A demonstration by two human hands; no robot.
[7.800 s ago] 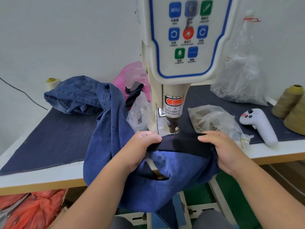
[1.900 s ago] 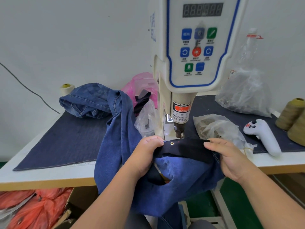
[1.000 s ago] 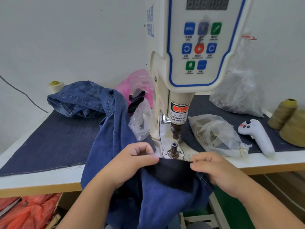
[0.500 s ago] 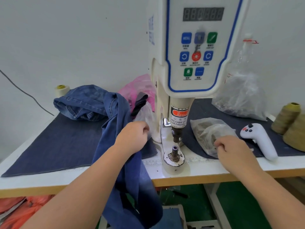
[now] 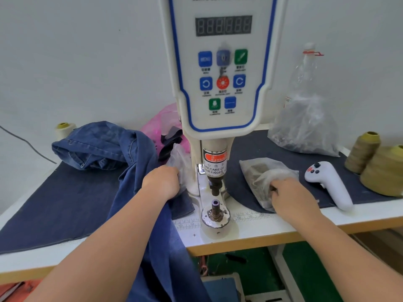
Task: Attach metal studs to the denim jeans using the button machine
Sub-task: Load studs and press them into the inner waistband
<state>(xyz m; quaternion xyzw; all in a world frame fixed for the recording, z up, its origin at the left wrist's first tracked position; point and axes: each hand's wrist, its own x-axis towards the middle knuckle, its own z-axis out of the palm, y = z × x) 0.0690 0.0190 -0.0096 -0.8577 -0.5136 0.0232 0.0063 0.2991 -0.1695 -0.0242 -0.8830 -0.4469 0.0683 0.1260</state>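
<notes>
While both arms reach past the press:
left hand (image 5: 162,182): fingers curled into a small clear bag (image 5: 181,162), just left of the button machine (image 5: 220,83)
right hand (image 5: 290,192): fingers inside the stud bag (image 5: 259,173), hidden; contents of grip unclear
jeans (image 5: 130,162): on the bench (image 5: 261,225), left of machine, draped over front edge
lower die (image 5: 216,207): bare

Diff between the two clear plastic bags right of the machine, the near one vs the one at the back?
The near bag lies flat on the dark mat; the back bag stands heaped against a clear bottle. The near bag holds brownish contents; the back bag's look grey. The right hand has its fingers at the near bag's mouth; nothing touches the back bag. Both are clear plastic, with small contents too blurred to identify.
</notes>
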